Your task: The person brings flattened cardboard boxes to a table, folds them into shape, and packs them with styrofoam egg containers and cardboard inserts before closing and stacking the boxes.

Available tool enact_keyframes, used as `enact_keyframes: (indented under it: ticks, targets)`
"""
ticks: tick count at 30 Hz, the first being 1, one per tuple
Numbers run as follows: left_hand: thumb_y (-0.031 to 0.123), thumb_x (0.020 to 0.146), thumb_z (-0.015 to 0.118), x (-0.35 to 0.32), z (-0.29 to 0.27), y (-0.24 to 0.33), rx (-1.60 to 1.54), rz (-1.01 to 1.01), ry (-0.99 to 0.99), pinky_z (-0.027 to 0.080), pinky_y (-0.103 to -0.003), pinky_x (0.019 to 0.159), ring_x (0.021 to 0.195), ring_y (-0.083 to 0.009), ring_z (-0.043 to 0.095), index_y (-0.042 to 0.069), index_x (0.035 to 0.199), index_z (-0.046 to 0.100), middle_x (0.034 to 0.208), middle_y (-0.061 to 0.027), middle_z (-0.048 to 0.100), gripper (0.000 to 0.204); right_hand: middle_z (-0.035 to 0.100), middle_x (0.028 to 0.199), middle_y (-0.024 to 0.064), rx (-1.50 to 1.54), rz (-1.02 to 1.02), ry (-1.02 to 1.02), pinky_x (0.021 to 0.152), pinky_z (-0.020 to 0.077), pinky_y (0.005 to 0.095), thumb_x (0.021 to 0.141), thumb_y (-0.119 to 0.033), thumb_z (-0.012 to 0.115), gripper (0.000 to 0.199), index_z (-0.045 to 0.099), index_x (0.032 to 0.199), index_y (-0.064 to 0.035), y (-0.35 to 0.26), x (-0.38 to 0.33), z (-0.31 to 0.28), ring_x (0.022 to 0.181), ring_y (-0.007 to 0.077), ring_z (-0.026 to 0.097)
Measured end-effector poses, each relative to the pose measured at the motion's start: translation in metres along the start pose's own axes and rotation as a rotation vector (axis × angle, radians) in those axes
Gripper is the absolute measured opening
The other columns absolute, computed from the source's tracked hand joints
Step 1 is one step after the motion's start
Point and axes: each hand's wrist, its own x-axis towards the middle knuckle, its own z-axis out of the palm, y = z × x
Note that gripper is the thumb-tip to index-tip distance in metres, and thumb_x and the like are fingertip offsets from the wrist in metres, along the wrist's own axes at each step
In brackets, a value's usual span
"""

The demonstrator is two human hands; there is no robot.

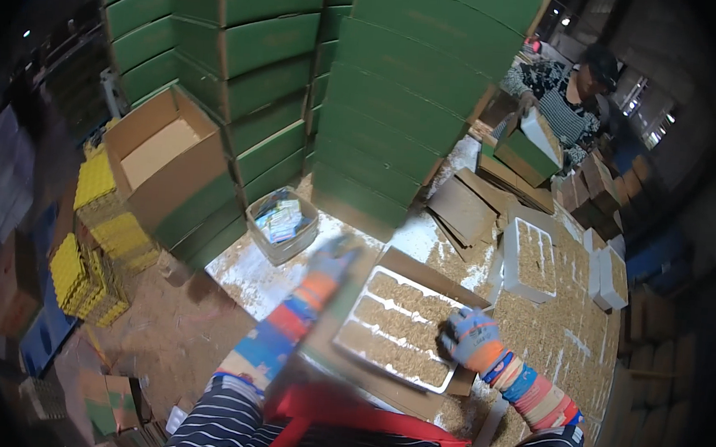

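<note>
A white foam tray [400,328] packed with rows of tan, sawdust-like material sits within an open cardboard box [446,278] in front of me. My right hand [473,339], in a grey and orange glove, curls its dark fingertips over the tray's right rim. Motion smears my left hand [332,263], also gloved, beyond the box's left side; its fingers cannot be made out. Just past it stands a small square basket [281,248] holding several printed packets [281,222]. Patterned sleeves cover both my forearms.
Tall stacks of green cartons [384,99] rise behind the table. An open brown carton [166,145] stands at left, above yellow egg-tray stacks [88,282]. More filled foam trays [532,258] and flat cardboard [464,207] lie at right. A co-worker [574,98] handles a green box [528,149].
</note>
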Motion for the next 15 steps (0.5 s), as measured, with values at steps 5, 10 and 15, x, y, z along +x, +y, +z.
enact_keyframes:
  ticks: [5, 10, 15]
  targets:
    - [0.043, 0.072, 0.067, 0.030, -0.079, -0.029, 1.417, 0.173, 0.267, 0.030, -0.056, 0.100, 0.109, -0.0320, 0.054, 0.013, 0.132, 0.047, 0.124, -0.0146, 0.055, 0.071, 0.062, 0.100, 0.0188, 0.113, 0.022, -0.255, 0.084, 0.0472, 0.0428, 0.081, -0.033, 0.053, 0.031, 0.061, 0.096, -0.0067, 0.026, 0.016, 0.061, 0.099, 0.0341, 0.059]
    - [0.031, 0.077, 0.064, 0.055, -0.111, -0.067, 1.234, 0.209, 0.143, 0.035, -0.047, 0.100, 0.091, -0.0266, 0.064, 0.019, 0.097, 0.072, 0.094, -0.0087, 0.069, 0.025, 0.066, 0.091, 0.0162, 0.303, -0.166, -0.089, 0.077, 0.0505, 0.0408, 0.082, -0.037, 0.055, 0.039, 0.059, 0.105, -0.0057, 0.041, 0.040, 0.069, 0.087, 0.0343, 0.063]
    - [0.011, 0.084, 0.057, 0.048, -0.112, -0.031, 0.860, 0.195, 0.145, 0.048, -0.035, 0.083, 0.088, -0.0280, 0.064, 0.006, 0.099, 0.070, 0.093, -0.0140, 0.069, 0.020, 0.065, 0.095, 0.0127, 0.616, 0.275, 0.483, 0.080, 0.0477, 0.0383, 0.084, -0.047, 0.055, 0.049, 0.058, 0.113, -0.0075, 0.115, 0.094, -0.001, 0.090, 0.0275, 0.062]
